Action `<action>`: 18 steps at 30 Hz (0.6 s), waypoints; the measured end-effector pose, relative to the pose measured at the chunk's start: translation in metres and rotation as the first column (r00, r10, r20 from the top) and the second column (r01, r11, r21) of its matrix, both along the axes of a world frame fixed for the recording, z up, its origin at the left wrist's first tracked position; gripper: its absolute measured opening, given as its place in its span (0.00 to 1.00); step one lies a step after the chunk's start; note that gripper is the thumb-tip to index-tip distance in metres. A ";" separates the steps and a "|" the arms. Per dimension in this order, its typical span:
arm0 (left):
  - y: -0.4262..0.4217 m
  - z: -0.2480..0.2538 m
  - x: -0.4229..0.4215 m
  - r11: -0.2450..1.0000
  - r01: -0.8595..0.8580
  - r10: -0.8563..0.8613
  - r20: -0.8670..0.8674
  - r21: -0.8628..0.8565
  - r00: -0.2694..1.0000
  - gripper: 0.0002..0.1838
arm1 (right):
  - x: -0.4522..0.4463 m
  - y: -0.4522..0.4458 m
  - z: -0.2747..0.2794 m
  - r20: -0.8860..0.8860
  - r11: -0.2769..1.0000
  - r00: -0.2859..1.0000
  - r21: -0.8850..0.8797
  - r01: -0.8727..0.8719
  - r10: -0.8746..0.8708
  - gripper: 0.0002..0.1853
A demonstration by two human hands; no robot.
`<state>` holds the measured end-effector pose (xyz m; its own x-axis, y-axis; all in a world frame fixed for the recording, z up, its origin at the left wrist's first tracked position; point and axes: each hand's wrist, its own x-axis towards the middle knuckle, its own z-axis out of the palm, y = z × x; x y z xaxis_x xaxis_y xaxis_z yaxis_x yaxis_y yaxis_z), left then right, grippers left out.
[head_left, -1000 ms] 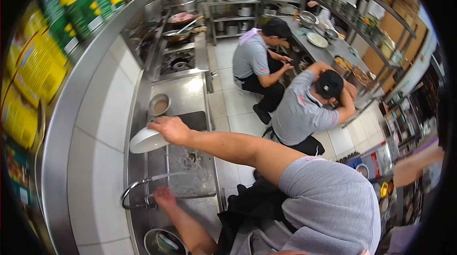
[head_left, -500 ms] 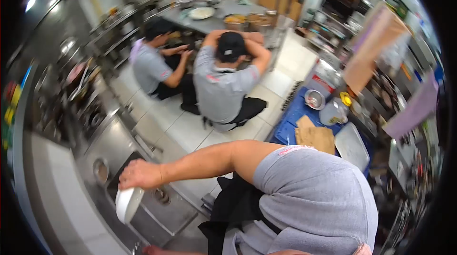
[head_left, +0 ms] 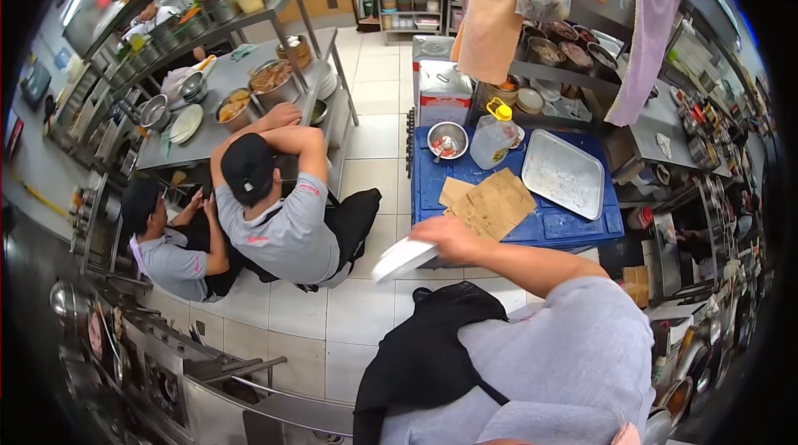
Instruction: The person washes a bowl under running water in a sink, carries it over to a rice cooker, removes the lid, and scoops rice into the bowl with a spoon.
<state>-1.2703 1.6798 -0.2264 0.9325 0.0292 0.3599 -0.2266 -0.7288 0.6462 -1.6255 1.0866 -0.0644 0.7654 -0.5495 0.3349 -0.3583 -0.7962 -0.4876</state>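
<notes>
My right hand (head_left: 451, 239) grips a white shallow dish (head_left: 403, 260) by its edge. The dish is tilted and held above the tiled floor, near the front edge of a blue chest-like surface (head_left: 549, 233). Behind my hand, brown cardboard pieces (head_left: 497, 206) lie on that surface. Beside them are a metal bowl (head_left: 447, 140) with a spoon and red bits in it, a clear jug with a yellow cap (head_left: 492, 146), and a metal tray (head_left: 564, 173). My left hand is out of view.
Two people in grey shirts (head_left: 287, 233) (head_left: 174, 258) sit low at the left by a steel table (head_left: 224, 71) with pots. Stove equipment (head_left: 166, 378) lines the lower left. Cloths (head_left: 495, 13) (head_left: 647, 42) hang at the upper right. White tiles (head_left: 359, 312) cover the floor.
The view has swung from the sink to the blue surface. My right hand, still holding the white dish, has moved away from the sink. My left hand has left the view.
</notes>
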 end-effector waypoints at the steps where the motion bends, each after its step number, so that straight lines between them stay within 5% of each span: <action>1: -0.023 -0.004 0.016 0.994 0.103 -0.106 -0.078 -0.041 0.991 0.22 | -0.030 -0.009 -0.006 0.083 0.988 0.985 0.005 0.153 -0.153 0.24; 2: -0.061 -0.021 0.038 0.953 0.120 -0.199 -0.276 -0.278 0.940 0.16 | -0.062 -0.017 -0.011 0.097 0.969 0.964 0.027 0.246 -0.247 0.24; 3: -0.095 0.010 0.039 0.926 0.367 -0.377 -0.169 -0.089 0.911 0.14 | -0.093 -0.024 -0.026 0.029 0.928 0.928 -0.021 0.372 -0.372 0.25; 4: -0.140 0.036 0.036 0.918 0.393 -0.388 -0.300 -0.047 0.872 0.15 | -0.113 -0.021 -0.022 -0.012 0.854 0.854 -0.020 0.521 -0.521 0.26; 5: -0.156 0.021 0.052 0.897 0.440 -0.435 -0.288 -0.049 0.853 0.08 | -0.130 -0.023 -0.012 -0.039 0.836 0.836 0.009 0.549 -0.548 0.27; 6: -0.171 0.003 0.070 0.865 0.422 -0.499 -0.382 -0.271 0.778 0.05 | -0.146 -0.022 -0.009 -0.034 0.793 0.792 -0.026 0.609 -0.609 0.28; 7: -0.172 -0.016 0.092 0.885 0.460 -0.430 -0.496 -0.068 0.754 0.15 | -0.164 -0.019 -0.013 -0.074 0.737 0.733 -0.044 0.675 -0.676 0.29; 8: -0.205 0.004 0.086 0.906 0.366 -0.191 -0.565 0.213 0.803 0.11 | -0.184 -0.015 -0.018 -0.071 0.693 0.691 -0.017 0.720 -0.720 0.31; 10: -0.242 0.013 0.095 0.752 0.420 -0.083 -0.559 0.508 0.825 0.09 | -0.201 -0.001 -0.006 -0.089 0.592 0.592 0.026 0.805 -0.801 0.31; 11: -0.251 0.007 0.105 0.745 0.428 -0.090 -0.559 0.512 0.824 0.09 | -0.215 0.006 -0.009 -0.125 0.529 0.523 -0.015 0.848 -0.843 0.30; 13: -0.269 -0.032 0.132 0.542 0.592 -0.060 -0.675 0.597 0.735 0.13 | -0.231 0.025 -0.006 -0.161 0.460 0.453 -0.004 0.888 -0.877 0.27; 14: -0.246 -0.102 0.180 -0.111 0.837 -0.060 -0.845 0.535 0.532 0.23 | -0.239 0.036 -0.008 -0.177 0.411 0.398 -0.044 0.911 -0.900 0.27; 15: -0.241 -0.131 0.186 -0.128 0.840 -0.075 -0.849 0.528 0.522 0.23 | -0.241 0.046 -0.010 -0.186 0.358 0.338 -0.086 0.930 -0.923 0.26; 16: -0.242 -0.149 0.194 -0.002 0.928 0.146 -0.918 0.371 0.368 0.25 | -0.237 0.055 -0.005 -0.185 0.335 0.314 -0.096 0.937 -0.931 0.26; 18: -0.281 -0.164 0.212 0.086 0.976 0.327 -0.931 0.201 0.163 0.31 | -0.219 0.076 0.010 -0.203 0.181 0.166 -0.058 0.982 -0.965 0.27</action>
